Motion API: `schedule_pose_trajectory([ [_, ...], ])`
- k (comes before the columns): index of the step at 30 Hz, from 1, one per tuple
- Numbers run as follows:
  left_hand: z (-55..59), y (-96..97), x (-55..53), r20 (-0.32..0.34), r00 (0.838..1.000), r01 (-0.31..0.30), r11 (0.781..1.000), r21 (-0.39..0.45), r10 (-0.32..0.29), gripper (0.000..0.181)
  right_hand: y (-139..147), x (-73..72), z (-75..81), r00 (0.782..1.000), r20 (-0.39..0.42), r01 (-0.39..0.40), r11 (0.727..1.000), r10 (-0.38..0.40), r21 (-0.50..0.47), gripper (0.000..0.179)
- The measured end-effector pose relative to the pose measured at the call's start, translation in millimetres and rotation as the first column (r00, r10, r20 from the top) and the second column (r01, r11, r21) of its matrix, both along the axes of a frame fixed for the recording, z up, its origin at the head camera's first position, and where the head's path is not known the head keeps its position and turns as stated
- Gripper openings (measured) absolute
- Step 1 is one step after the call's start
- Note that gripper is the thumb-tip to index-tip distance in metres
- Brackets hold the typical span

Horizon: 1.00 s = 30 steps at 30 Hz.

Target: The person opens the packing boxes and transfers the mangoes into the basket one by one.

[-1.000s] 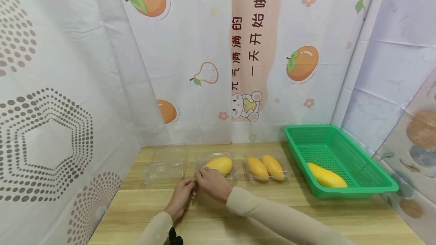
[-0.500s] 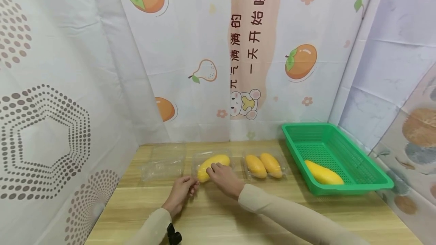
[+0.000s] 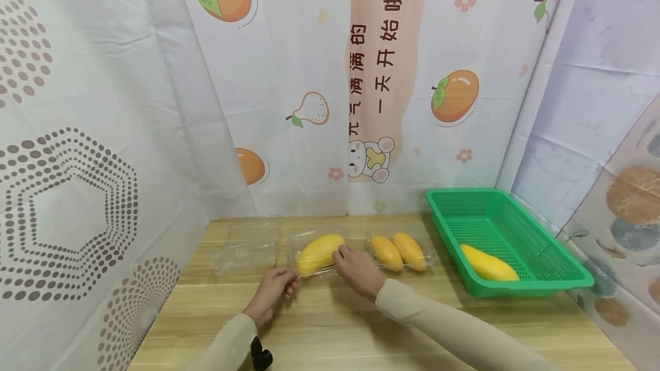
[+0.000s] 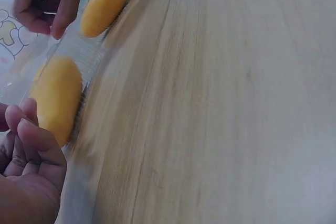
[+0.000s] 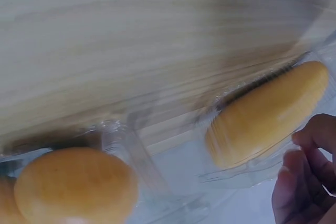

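Yellow mango (image 3: 321,255) in a clear box (image 3: 303,239), lower centre of the frame.
Nearest, the left hand (image 3: 273,292) pinches the box's near left corner; the right hand (image 3: 358,271), apart from it, pinches the near edge further right. The mango lies just beyond, between their fingertips.

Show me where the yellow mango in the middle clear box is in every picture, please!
Head: the yellow mango is below the centre, between the left hand and the right hand.
Left wrist: it is on the left, about halfway down.
Right wrist: it is on the right, slanting.
Shared landmark: the next-door mangoes, at least partly seen: right, top left, then bottom left.
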<state>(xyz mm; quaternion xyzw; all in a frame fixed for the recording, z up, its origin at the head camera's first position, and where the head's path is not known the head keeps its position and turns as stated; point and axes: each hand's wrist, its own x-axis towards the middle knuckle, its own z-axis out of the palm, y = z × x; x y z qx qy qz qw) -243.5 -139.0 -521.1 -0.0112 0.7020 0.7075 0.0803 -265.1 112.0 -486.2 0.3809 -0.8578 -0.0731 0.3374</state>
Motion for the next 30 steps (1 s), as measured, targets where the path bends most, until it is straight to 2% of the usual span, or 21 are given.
schedule_pose_trajectory([
  [3, -0.4, -0.6, 0.3, -0.001, 1.0, 0.009, 1.0, -0.01, -0.009, 0.025, 2.7, -1.0, 0.7, 1.0, -0.02, -0.005, 1.0, 0.005, 0.0, 0.017],
  [5, -0.6, -0.6, 0.3, -0.002, 1.0, 0.01, 1.0, -0.02, -0.01, 0.027, 4.5, -1.7, 2.4, 1.0, -0.002, -0.023, 1.0, 0.023, -0.007, 0.019],
  [7, -0.3, -0.2, 0.0, 0.0, 1.0, 0.005, 1.0, -0.022, -0.005, 0.027, 6.9, -2.2, 5.5, 0.996, 0.072, -0.043, 0.998, 0.047, -0.052, 0.022],
  [10, -0.7, 0.6, -0.6, 0.001, 1.0, -0.003, 1.0, -0.024, 0.003, 0.026, 9.8, -4.6, 10.9, 0.979, 0.184, -0.064, 0.99, 0.087, -0.125, 0.024],
  [13, -0.7, 0.3, -1.1, 0.007, 1.0, -0.005, 1.0, -0.022, 0.005, 0.025, 11.6, -8.9, 19.1, 0.961, 0.24, -0.092, 0.976, 0.14, -0.2, 0.022],
  [19, 2.1, -1.9, 0.4, 0.002, 1.0, -0.01, 0.999, -0.032, 0.01, 0.025, 14.4, -23.2, 44.9, 0.954, 0.194, -0.169, 0.943, 0.23, -0.286, 0.017],
  [25, 4.6, -2.4, 1.1, 0.006, 1.0, -0.005, 0.999, -0.044, 0.005, 0.026, 24.6, -37.4, 56.2, 0.973, 0.149, -0.121, 0.939, 0.177, -0.322, 0.018],
  [30, 3.7, -3.8, 0.0, 0.025, 1.0, 0.017, 0.999, -0.051, -0.016, 0.026, 32.9, -46.1, 61.1, 0.964, 0.183, -0.093, 0.892, 0.192, -0.442, 0.019],
])
